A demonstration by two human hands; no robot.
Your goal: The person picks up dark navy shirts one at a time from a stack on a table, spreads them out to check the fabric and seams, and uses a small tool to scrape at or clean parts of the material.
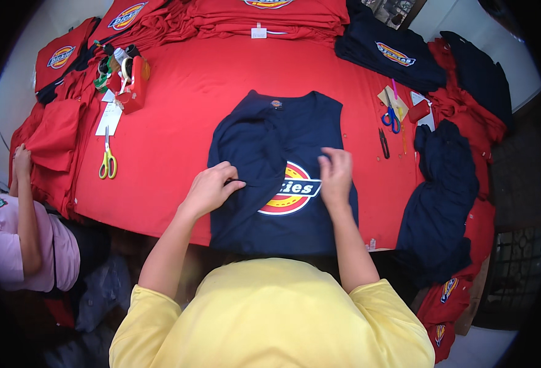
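A navy T-shirt [313, 230] with a round red, yellow and white printed logo lies in front of me, its neck at the far end. Its left part is folded inward and covers some of the logo. At that side, my left hand [211, 189] pinches the navy cloth between thumb and fingers. Over the right side of the shirt, beside the logo, is my right hand [338, 178], slightly blurred, thumb and fingers apart with nothing seen between them. Whether it touches the cloth I cannot tell.
Red cloth [160, 178] covers the table. Yellow-handled scissors [107, 161] and a red tape dispenser [135, 86] lie left; blue-handled scissors [392, 119] and dark snips [384, 143] right. Folded shirts [390, 37] line the edges. A co-worker's hand [22, 161] holds red cloth at left.
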